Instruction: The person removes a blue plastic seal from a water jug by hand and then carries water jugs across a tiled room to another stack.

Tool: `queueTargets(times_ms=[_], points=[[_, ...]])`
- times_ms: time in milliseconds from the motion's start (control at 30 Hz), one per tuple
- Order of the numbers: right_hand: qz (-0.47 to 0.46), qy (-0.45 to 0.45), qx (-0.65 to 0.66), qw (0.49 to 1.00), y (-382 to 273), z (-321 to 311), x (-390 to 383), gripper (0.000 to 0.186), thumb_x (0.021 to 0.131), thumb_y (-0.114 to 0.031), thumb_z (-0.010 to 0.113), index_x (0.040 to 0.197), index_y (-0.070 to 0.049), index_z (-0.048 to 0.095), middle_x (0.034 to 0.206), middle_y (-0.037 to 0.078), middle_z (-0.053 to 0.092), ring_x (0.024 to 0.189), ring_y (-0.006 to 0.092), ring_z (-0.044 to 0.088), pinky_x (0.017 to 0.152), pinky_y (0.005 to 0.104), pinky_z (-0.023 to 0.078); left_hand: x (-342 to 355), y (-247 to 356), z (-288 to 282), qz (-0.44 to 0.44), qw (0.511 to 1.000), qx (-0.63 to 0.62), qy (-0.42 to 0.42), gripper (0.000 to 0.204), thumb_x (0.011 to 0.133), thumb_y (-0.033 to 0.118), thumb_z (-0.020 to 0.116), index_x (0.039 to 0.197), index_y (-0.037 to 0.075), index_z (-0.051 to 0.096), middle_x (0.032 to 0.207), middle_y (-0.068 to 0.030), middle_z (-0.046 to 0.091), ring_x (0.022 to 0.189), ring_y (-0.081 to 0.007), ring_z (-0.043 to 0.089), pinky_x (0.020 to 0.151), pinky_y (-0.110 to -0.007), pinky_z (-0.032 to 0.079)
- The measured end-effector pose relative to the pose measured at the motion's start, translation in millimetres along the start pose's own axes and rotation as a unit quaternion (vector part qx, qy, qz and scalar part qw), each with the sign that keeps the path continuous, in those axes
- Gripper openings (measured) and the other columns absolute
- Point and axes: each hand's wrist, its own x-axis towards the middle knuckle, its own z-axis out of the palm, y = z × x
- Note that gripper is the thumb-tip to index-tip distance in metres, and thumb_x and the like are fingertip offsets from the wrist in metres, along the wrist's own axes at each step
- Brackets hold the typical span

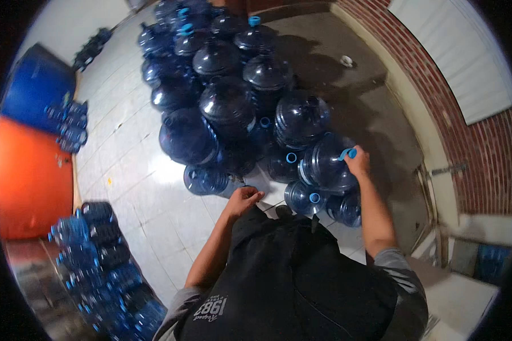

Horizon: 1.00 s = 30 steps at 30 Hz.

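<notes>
My right hand [358, 161] is closed at the blue neck piece [348, 154] of a large clear-blue water jug [326, 166], which lies tilted on top of other jugs. Below it rest two more jugs, one with a blue ring [314, 198] at its neck. My left hand [244, 200] hangs in front of my waist with curled fingers. Its palm is hidden, so I cannot tell whether anything is in it. The nearest thing to that hand is a jug [205, 179] lying on its side on the tiles.
Many water jugs [227, 108] stand stacked ahead, reaching far back. At lower left are rows of smaller bottles [102, 267]. An orange tank [31, 176] and a blue tank [38, 88] stand along the left. A brick wall [438, 108] curves along the right, beside a raised ledge [401, 96].
</notes>
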Motion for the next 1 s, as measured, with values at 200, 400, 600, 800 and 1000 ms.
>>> queueTargets(times_ms=[200,400,600,800,1000], points=[[0.003,-0.022,0.032,0.999,-8,-116,-68,0.047,0.069,-0.018,0.083,0.109,-0.005,0.063,0.095,0.015,0.067,0.092,0.0271,0.066,0.081,0.038,0.051,59,-14,-47,0.028,0.984,-0.022,-0.173,0.025,0.093,0.025,0.065,0.091,0.0,0.071,0.084,-0.0063,0.069,0.081,-0.0127,0.061,0.074,-0.03,0.049],[0.048,0.0,0.034,0.998,-94,-207,-121,0.043,0.068,-0.015,0.08,0.106,-0.007,0.062,0.09,0.009,0.064,0.085,0.0193,0.062,0.08,0.0347,0.05,131,106,-78,0.209,0.927,0.142,-0.278,0.03,0.087,0.03,0.071,0.1,0.002,0.072,0.096,-0.0123,0.072,0.09,-0.0222,0.068,0.08,-0.035,0.052],[0.108,0.124,-0.107,0.981,-183,-214,-182,0.051,0.066,-0.024,0.078,0.112,-0.004,0.065,0.1,0.019,0.068,0.089,0.0333,0.066,0.083,0.04,0.053,89,198,26,0.472,0.818,0.209,-0.255,0.059,0.074,0.046,0.08,0.118,0.009,0.067,0.117,-0.012,0.068,0.101,-0.0312,0.068,0.082,-0.04,0.055],[0.244,0.151,-0.045,0.957,-207,-184,-239,0.044,0.069,-0.036,0.076,0.091,0.002,0.069,0.086,0.023,0.068,0.083,0.0388,0.067,0.076,0.0448,0.053,2,188,101,0.493,0.824,0.189,-0.207,0.066,0.06,0.052,0.085,0.113,0.016,0.068,0.116,-0.0053,0.069,0.091,-0.0252,0.071,0.076,-0.039,0.057],[0.301,0.146,0.224,0.915,-188,-174,-311,0.041,0.085,-0.043,0.069,0.075,-0.003,0.065,0.065,0.003,0.062,0.063,0.0125,0.061,0.056,0.0289,0.047,-34,156,128,0.494,0.802,0.213,-0.259,0.061,0.058,0.051,0.086,0.105,0.015,0.07,0.097,-0.005,0.073,0.082,-0.0276,0.071,0.069,-0.039,0.056]])
